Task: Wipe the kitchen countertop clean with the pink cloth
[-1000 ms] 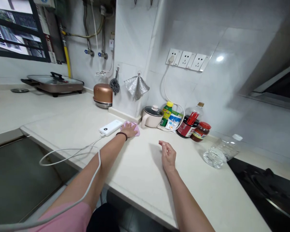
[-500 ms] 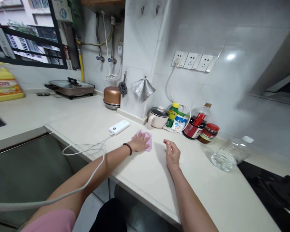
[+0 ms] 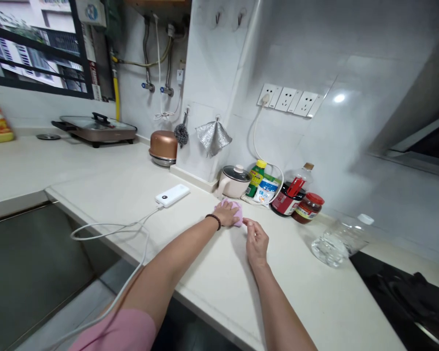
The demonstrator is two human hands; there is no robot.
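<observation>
My left hand point(image 3: 226, 214) lies flat with its fingers spread on a pink cloth point(image 3: 237, 206), pressing it onto the white countertop point(image 3: 215, 265). The cloth pokes out past the fingertips, and a dark bead bracelet rings that wrist. Close by on the right, my right hand point(image 3: 256, 241) is held over the counter, thumb and fingers curled together with nothing seen in them. A small cream pot with a glass lid point(image 3: 234, 181) stands just beyond the cloth. To the left lies a white power bank point(image 3: 172, 195) with a cable plugged in.
A green bottle point(image 3: 256, 176), a white-blue packet point(image 3: 266, 189), a dark jar point(image 3: 286, 201) and a red-lidded jar point(image 3: 308, 208) line the wall. A clear jug point(image 3: 336, 243) stands by the black cooktop point(image 3: 391, 287). The white cable point(image 3: 131, 280) crosses my left arm. An electric pan point(image 3: 97, 129) sits farther back.
My left hand has slid the pink cloth to the right, nearer the cream pot and my right hand. My right hand stays curled in about the same place. The view has shifted slightly.
</observation>
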